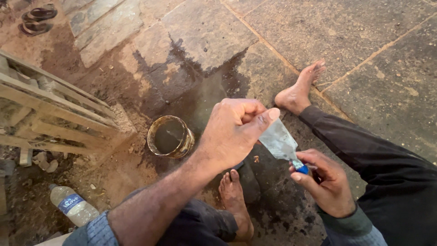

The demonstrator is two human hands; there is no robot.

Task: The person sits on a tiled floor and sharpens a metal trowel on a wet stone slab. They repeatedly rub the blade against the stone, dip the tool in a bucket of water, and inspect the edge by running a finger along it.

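Mid-frame, left hand [234, 132] pinches scraper blade [278, 140] w/ thumb, right hand [324, 182] grips its blue handle (blade looks smeared, wiping seems unfinished).

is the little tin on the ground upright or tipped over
Upright. The round tin stands on the wet stone floor, open mouth facing up, murky liquid inside.

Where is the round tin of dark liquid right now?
In the head view the round tin stands on the wet stone floor left of centre, just left of the left hand and right of the wooden frame.
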